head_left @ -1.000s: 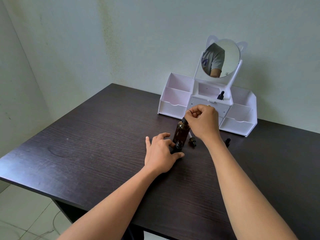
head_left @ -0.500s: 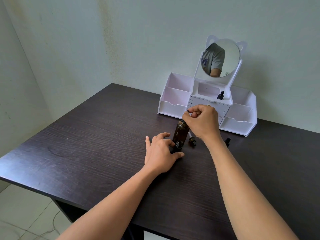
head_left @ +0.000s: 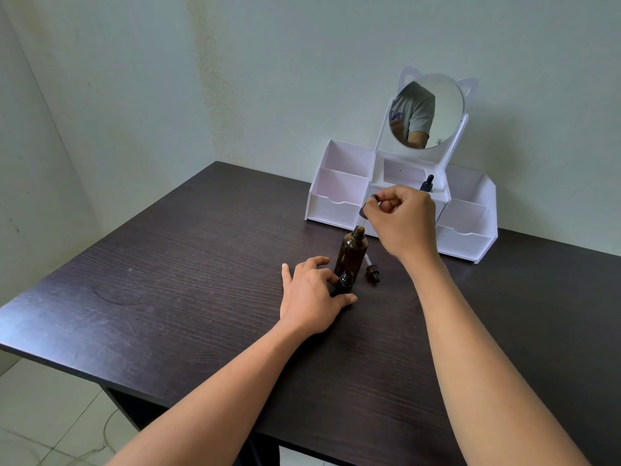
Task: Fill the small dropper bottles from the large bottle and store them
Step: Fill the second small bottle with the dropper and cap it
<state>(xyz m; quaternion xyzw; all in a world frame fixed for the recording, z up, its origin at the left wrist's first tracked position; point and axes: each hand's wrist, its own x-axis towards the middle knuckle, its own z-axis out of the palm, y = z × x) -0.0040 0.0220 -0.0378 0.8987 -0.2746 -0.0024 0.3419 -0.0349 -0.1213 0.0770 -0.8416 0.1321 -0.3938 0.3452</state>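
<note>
Small bottle [head_left: 346,280] half behind left hand [head_left: 311,295]

No legible text; print on shirt [head_left: 416,111] reflected in mirror [head_left: 445,109] too blurred to read.

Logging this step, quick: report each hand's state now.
Left hand: grips the small dark glass dropper bottle, which stands uncapped.
Right hand: pinches the black-bulbed dropper cap above the large amber glass bottle.
</note>
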